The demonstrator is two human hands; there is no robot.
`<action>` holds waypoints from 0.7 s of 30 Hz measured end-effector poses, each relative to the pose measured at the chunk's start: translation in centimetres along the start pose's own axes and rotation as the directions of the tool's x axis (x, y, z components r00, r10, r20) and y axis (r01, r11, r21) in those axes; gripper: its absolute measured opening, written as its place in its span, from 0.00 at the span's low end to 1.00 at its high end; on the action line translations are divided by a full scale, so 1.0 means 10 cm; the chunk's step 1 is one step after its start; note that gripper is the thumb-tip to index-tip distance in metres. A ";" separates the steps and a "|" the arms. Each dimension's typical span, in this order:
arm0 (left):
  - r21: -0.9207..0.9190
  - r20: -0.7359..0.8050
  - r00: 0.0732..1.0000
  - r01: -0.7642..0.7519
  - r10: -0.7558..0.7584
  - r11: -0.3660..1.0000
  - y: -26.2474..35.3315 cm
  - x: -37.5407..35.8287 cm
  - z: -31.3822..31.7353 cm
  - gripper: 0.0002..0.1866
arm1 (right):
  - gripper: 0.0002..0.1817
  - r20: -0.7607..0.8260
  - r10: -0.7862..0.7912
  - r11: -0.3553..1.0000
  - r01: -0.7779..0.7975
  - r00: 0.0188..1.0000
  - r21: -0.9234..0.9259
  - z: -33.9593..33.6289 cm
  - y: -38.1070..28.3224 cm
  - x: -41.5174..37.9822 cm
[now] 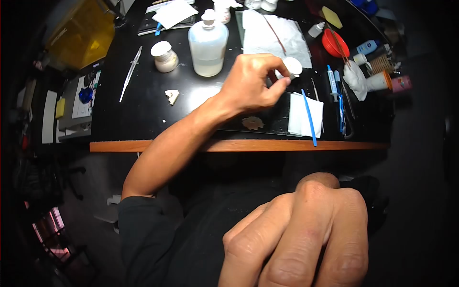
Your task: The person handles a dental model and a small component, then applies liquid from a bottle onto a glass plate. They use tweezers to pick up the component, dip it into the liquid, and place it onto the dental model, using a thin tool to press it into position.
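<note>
White jar sits in my left hand, fingers curled tight around it, held over the black counter near the big bottle. My right hand is close to the camera, fingers bent, holding nothing.

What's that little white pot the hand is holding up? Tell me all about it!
The little white pot is small and round with a white lid, and looks like plastic. The left hand pinches it in its fingertips, tilted, just above the black table. Fingers hide much of its body; nothing else touches it.
</note>
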State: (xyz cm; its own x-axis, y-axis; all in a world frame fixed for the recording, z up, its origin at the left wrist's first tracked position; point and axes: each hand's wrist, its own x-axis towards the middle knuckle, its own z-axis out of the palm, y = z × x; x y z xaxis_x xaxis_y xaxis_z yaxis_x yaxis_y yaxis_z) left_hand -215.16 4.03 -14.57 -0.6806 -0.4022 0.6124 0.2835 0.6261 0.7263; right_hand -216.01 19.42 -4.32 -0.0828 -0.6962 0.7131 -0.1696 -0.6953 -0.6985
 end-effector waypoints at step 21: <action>0.092 0.126 0.967 -0.232 0.220 0.968 -0.09 -0.07 -0.01 0.09 | 0.13 0.251 0.767 0.343 -0.047 0.591 -0.938 1.69 2.17 1.43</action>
State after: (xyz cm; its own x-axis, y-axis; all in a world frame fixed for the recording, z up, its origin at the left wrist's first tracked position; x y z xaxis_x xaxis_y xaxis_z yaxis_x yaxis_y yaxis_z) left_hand -214.89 3.68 -15.55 -0.6810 -0.1679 0.7128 0.3698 0.7613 0.5326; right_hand -204.24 -8.63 -10.32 0.0671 -0.9893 -0.1292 -0.9757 -0.0380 -0.2158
